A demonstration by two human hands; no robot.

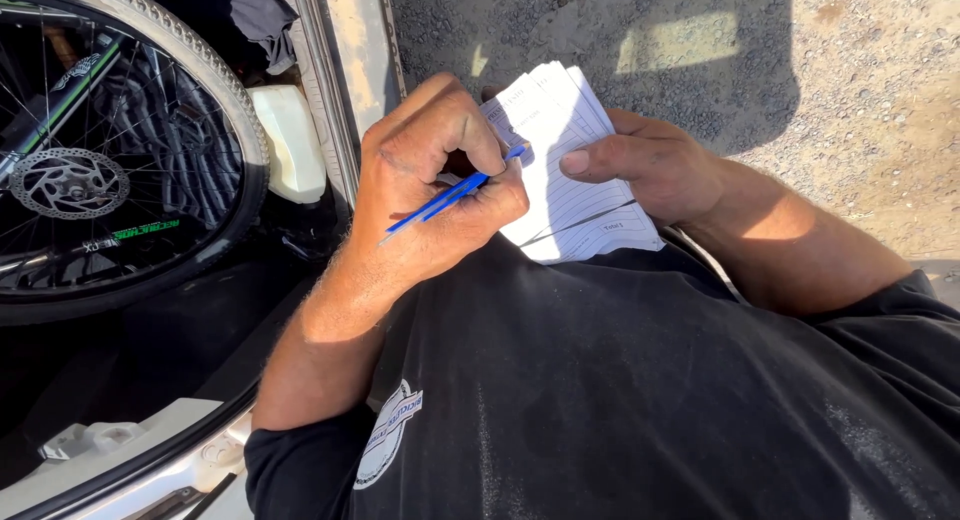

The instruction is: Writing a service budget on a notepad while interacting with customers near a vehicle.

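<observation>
Writing up in the air here, with no bench under the notepad [575, 175]. Pinching a blue pen [450, 195] in the left hand [425, 175], grip clenched around it, tip down on the lined top page. Holding the notepad up in front of the black shirt [620, 380] with the right hand [650, 165], grip grasping its edge, thumb flat on the paper. Easy to make wobbly lines by pushing hard on a pad held only from one side. Easy to poke a hole in the thin paper too. Easy to lose the page by lifting that thumb and letting the curled sheets flip back. Easy to drop the pen or pad with a loose grip, down onto the gravel ground [850, 80] or into the dark car space beside the bike wheel [235, 120]. Hard to see well with such bright sun on white paper.
</observation>
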